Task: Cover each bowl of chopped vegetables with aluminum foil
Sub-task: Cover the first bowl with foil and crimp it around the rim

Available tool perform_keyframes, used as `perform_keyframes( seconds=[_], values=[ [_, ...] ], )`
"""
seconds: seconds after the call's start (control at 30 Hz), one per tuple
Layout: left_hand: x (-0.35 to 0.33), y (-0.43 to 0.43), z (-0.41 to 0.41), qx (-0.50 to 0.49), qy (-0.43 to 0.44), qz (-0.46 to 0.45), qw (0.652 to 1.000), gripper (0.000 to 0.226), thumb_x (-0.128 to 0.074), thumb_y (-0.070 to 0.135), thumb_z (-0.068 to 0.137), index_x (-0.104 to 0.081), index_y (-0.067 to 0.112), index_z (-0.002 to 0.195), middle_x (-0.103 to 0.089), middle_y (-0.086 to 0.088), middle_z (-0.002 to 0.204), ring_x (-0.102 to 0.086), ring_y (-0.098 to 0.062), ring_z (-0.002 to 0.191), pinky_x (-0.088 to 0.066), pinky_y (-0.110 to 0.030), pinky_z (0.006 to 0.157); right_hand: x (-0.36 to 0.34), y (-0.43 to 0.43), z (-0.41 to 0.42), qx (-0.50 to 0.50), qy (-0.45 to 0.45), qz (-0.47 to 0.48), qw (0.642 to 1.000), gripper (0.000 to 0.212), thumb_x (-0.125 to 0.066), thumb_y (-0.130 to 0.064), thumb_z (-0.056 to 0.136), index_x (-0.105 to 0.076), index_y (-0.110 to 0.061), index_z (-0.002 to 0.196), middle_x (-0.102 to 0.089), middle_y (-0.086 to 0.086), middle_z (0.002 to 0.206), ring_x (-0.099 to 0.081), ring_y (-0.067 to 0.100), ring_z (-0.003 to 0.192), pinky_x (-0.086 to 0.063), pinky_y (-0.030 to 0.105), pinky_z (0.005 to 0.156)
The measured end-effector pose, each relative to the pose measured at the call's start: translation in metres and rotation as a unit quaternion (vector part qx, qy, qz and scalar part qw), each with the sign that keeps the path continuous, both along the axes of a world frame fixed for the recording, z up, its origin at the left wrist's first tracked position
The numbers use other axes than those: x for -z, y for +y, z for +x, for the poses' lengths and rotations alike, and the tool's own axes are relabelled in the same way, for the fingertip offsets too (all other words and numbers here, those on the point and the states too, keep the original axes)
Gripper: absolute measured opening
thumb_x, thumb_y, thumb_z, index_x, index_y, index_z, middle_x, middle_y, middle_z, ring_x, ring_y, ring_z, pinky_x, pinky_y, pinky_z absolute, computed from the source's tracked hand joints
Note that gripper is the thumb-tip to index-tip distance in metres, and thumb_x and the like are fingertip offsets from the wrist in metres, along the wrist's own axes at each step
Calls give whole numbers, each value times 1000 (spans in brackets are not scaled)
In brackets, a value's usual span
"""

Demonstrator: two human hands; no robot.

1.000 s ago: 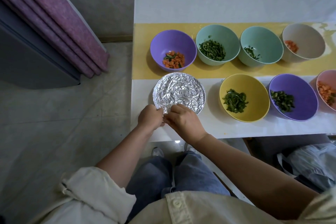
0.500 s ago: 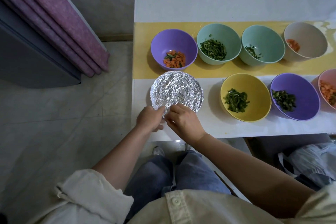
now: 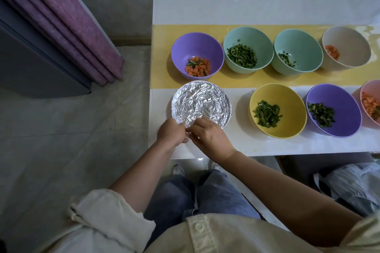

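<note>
Left hand (image 3: 171, 132): fingers curled, pinching the near foil edge, apparently to crimp it under the rim.
Round bowl capped in crumpled silver aluminium foil (image 3: 202, 102): near-left corner of the white worktop (image 3: 236, 146).
Right hand (image 3: 208, 136): pinching the same edge.
Yellow plastic bowl of green strips (image 3: 287, 92) and purple plastic bowl (image 3: 339, 96): uncovered.

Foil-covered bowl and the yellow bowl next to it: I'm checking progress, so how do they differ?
The foil-covered bowl is capped with crinkled foil, contents hidden; the yellow bowl is open, showing green strips. The left hand and right hand pinch the foil at the covered bowl's near rim; nothing touches the yellow bowl. Both sit in the front row on the white table.
</note>
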State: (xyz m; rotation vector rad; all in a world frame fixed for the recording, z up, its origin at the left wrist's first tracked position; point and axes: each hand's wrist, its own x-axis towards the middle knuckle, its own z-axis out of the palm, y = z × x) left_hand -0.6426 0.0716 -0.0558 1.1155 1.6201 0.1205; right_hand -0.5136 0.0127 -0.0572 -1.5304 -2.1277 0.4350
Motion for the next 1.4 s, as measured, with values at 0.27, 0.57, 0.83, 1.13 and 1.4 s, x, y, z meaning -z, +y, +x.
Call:
perform_keyframes(
  seconds=[0.27, 0.57, 0.83, 1.13, 1.4],
  values=[
    [-8, 19, -9, 48, 39, -7, 998, 24, -45, 22, 98, -59, 3, 99, -74, -14, 83, -74, -28, 70, -49, -28, 65, -1, -3, 11, -18, -43, 23, 999, 14, -73, -7, 79, -62, -7, 71, -56, 7, 74, -52, 26, 69, -41, 33, 58],
    [-5, -9, -7, -5, 24, 31, 999, 39, -52, 38, 92, -68, 3, 84, -75, -6, 77, -73, -25, 60, -58, -41, 80, 5, 1, -3, 11, -61, 38, 997, 21, -57, -13, 87, -64, -7, 67, -53, 7, 70, -51, 26, 65, -42, 37, 52],
    [-10, -6, -5, -27, 21, 42, 999, 31, -53, 28, 91, -70, 2, 84, -75, -6, 72, -73, -24, 61, -60, -41, 77, 3, 1, 5, -25, -50, 26, 998, 10, -64, -11, 82, -71, -6, 87, -58, 9, 79, -55, 29, 74, -47, 38, 62],
    [-13, 3, -6, -14, 18, 15, 1000, 21, -52, 12, 83, -68, 0, 76, -72, -10, 61, -73, -27, 64, -60, -44, 79, -4, -2, 6, -17, -42, 9, 999, 15, -75, -9, 74, -61, -6, 78, -57, 9, 77, -54, 29, 70, -43, 36, 63],
    [-17, 7, -11, 0, 38, 36, 999, 28, -54, 21, 86, -71, 1, 78, -72, -3, 61, -73, -22, 59, -59, -37, 71, -1, 0, 4, -17, -45, 40, 998, 24, -65, -4, 84, -57, -6, 61, -51, 7, 67, -48, 27, 61, -40, 37, 51]
  ],
)
